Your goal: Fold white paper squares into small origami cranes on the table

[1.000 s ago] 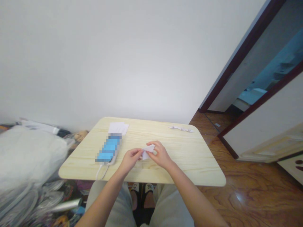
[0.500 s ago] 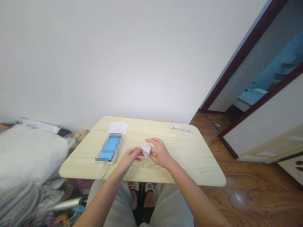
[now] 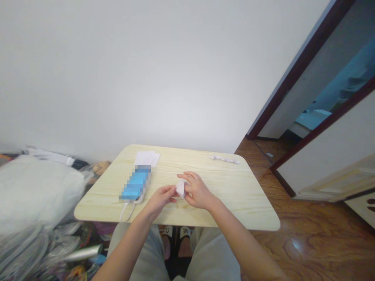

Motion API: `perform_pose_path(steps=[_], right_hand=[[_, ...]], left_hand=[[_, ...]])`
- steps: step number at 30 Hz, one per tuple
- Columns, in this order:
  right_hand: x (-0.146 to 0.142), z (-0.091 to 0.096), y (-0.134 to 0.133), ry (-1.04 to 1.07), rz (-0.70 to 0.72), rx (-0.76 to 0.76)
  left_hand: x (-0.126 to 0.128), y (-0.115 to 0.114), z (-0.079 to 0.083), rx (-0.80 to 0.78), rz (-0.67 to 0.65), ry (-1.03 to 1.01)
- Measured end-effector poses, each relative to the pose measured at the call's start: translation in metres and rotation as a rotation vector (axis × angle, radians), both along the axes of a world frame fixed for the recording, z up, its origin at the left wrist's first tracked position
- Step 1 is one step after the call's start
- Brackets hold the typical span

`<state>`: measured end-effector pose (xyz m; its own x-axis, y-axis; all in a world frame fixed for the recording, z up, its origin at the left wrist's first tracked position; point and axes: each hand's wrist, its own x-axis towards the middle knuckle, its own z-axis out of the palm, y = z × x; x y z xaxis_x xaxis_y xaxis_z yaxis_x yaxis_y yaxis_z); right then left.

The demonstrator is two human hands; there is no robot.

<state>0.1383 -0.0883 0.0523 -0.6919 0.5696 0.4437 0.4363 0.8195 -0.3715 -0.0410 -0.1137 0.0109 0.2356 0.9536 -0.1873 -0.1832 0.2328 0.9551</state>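
A small folded piece of white paper (image 3: 181, 189) is held between my two hands above the middle of the table. My left hand (image 3: 161, 199) pinches its left edge between thumb and fingers. On its right side, my right hand (image 3: 197, 191) grips it with the thumb and bent fingers, while the upper fingers reach out over it. The right fingers partly hide the paper's right side. At the back right of the table lies a row of several small folded white paper pieces (image 3: 225, 159).
A stack of white paper sheets (image 3: 145, 157) lies at the table's back left. Nearer me is a phone (image 3: 136, 183) with a blue blurred screen and a white cable (image 3: 124, 210). The pale wooden table (image 3: 240, 203) meets a white wall. Bagged items (image 3: 38, 187) crowd the left.
The paper has turned slightly and looks narrower between my hands. My right fingers have shifted a little to the left over it. Everything else stays in place.
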Motion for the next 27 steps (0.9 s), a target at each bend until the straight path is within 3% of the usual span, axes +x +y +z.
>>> perform_pose_path(steps=[4,6,10,13,15,20,27], right_hand=[[0.004,0.0,-0.003,0.046,0.003,-0.036],[0.005,-0.004,-0.002,0.163,-0.08,-0.113],[0.002,-0.019,0.0,0.478,-0.297,-0.513],[-0.005,-0.03,0.001,0.619,-0.229,-0.832],[-0.009,-0.035,0.002,0.717,-0.219,-0.929],[-0.011,-0.033,0.004,0.807,-0.224,-0.978],[-0.009,-0.03,0.003,0.805,-0.215,-0.927]], left_hand=[[-0.001,0.001,0.0,-0.008,0.079,-0.03],[-0.002,0.002,0.0,-0.006,0.131,-0.022],[-0.002,0.004,-0.001,0.024,0.19,0.006],[0.0,0.004,-0.003,0.059,0.237,-0.001],[0.002,0.003,-0.003,0.072,0.249,-0.006],[0.004,0.001,-0.002,0.082,0.256,0.028],[0.004,0.002,-0.003,0.068,0.263,0.019]])
